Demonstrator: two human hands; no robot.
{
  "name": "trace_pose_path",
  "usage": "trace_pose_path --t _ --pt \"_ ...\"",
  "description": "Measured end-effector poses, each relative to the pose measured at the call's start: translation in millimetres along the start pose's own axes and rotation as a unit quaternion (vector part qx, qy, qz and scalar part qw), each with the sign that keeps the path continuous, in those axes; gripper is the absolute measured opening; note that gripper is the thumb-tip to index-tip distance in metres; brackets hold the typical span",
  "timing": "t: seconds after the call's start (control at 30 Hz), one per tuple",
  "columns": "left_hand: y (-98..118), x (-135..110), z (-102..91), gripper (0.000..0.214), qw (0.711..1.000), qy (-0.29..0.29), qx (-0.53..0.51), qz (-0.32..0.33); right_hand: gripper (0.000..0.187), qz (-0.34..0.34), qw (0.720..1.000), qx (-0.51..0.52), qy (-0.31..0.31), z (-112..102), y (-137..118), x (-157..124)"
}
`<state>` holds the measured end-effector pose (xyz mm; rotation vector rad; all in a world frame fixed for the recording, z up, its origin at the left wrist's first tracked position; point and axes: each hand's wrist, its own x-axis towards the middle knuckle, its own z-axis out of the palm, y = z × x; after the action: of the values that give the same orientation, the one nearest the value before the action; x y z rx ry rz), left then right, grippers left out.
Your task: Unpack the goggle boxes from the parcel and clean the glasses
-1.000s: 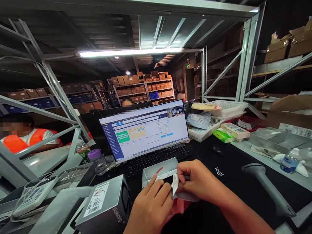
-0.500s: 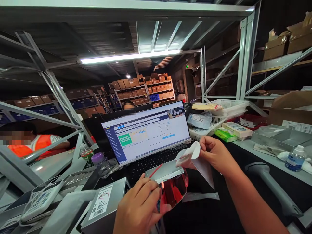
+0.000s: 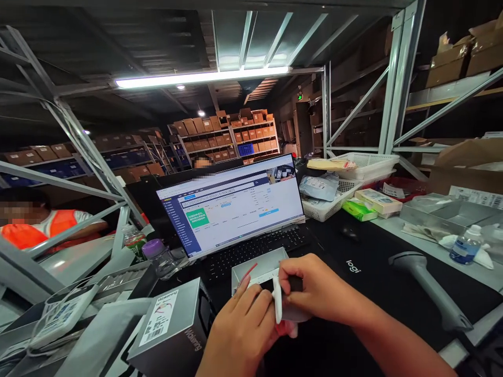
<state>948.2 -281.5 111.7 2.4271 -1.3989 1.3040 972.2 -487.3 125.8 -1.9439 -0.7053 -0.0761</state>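
Observation:
My left hand is closed around the red sunglasses; one red temple sticks up past its fingers, and most of the lens is hidden. In my right hand is a white cloth-like pouch, pinched between thumb and fingers. The two hands are close together, with the pouch against the sunglasses; how far the pouch covers them I cannot tell. Behind my hands lies an open grey box. A closed grey box with a "Wakening" label stands beside my left hand.
A monitor and keyboard stand ahead. To the right are a barcode scanner, a mouse, white baskets and a blue-liquid bottle. A purple-lidded bottle is at left. A person in an orange vest sits farther left.
My right hand has brought the pouch down and left onto the sunglasses. The red lens, in plain sight before, is now mostly covered. My left hand keeps hold of the sunglasses.

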Motion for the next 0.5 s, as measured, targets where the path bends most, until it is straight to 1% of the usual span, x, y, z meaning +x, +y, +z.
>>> trace_pose_path --t 0.07,0.1,0.2,0.3,0.33,0.4,0.5 --pt "2 0 2.5 0.022 1.0 0.0 0.002 -0.003 0.017 0.028 0.999 0.006 0.037 3 1 0" --pt "3 -1 3.2 0.022 1.0 0.004 0.006 -0.005 0.016 0.04 0.997 0.027 0.053 4 1 0" --pt "4 -2 4.3 0.02 0.999 0.023 0.025 -0.016 0.02 0.06 0.984 0.149 0.073 8 2 5" --pt "1 -3 4.3 0.018 0.999 0.017 0.041 -0.028 0.031 0.07 0.96 0.262 0.074 9 8 17" --pt "-2 -3 3.3 0.018 0.999 0.011 0.04 -0.032 0.034 0.069 0.955 0.277 0.083 6 12 22" --pt "-8 -4 -1.4 0.018 0.999 0.007 0.026 -0.046 0.04 0.059 0.951 0.279 0.118 -7 23 29" --pt "-19 -6 -14.0 0.015 0.996 0.031 -0.022 -0.082 0.049 0.028 0.936 0.283 0.209 -36 39 33"
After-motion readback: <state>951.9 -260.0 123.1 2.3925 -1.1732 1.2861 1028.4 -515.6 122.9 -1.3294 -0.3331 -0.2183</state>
